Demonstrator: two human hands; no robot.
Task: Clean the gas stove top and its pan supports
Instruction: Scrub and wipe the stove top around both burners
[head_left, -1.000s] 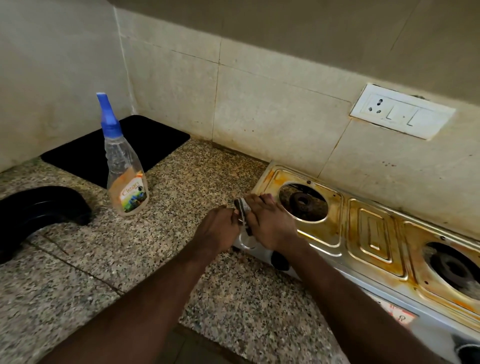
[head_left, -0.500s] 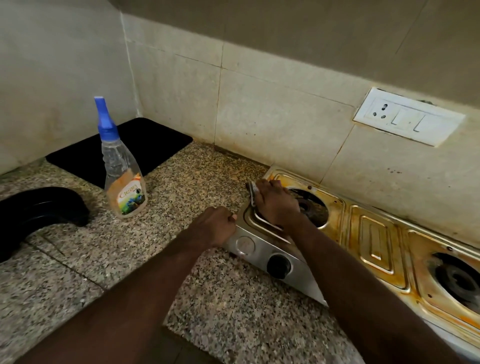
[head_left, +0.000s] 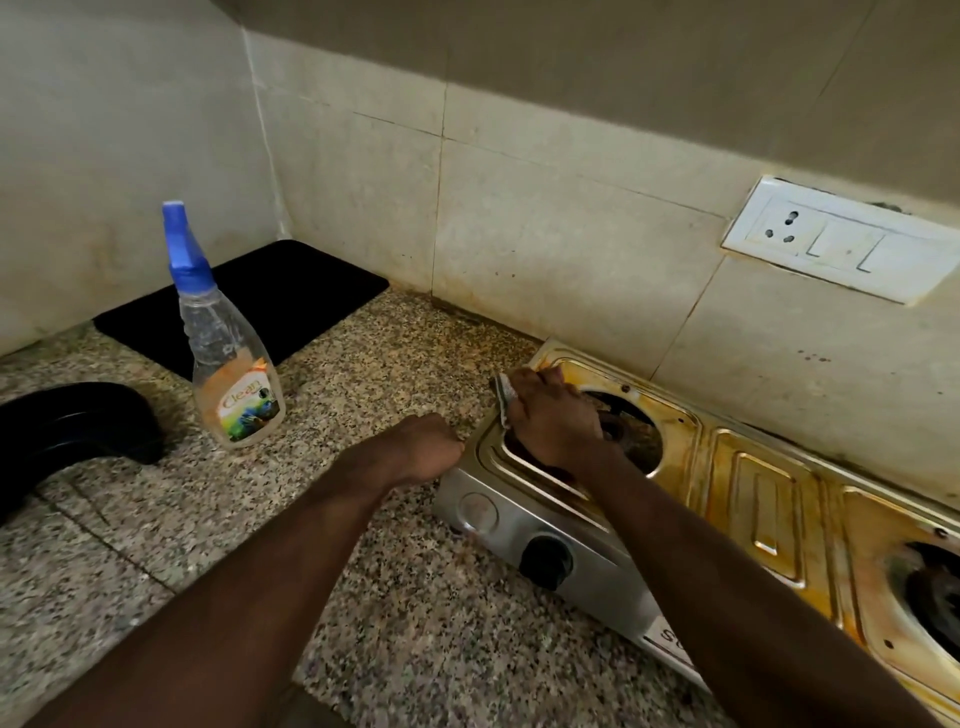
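Steel, stained yellow-brown with grease, makes up the gas stove (head_left: 769, 499), which sits on the speckled granite worktop (head_left: 374, 613) at about four o'clock in the view, its back edge close to the tiled wall (head_left: 545, 249). No pan supports sit over its two burner openings. The right hand (head_left: 553, 418) rests on the stove's top at its left end, just beside the left burner (head_left: 623, 426), with its grip curled down around a small grey scrubbing pad (head_left: 503, 391) whose edge shows at the knuckles; the pad is pressed onto the metal near the far left corner. The left hand (head_left: 423, 451) is balled into a loose fist, holding nothing that can be seen, with its knuckles touching the stove's left side wall. A black knob (head_left: 545, 561) sits on the front panel at six o'clock from the right hand. At nine o'clock from the hands a clear spray bottle (head_left: 228, 374) with a blue nozzle and a "Clean" label stands upright on the worktop, well apart from the stove. Behind it, at eleven o'clock, a black mat (head_left: 291, 301) lies flat in the corner. A curved black object (head_left: 72, 426) lies at the far left edge; what it is I cannot tell. A white switch plate (head_left: 841, 241) is fixed to the wall at two o'clock.
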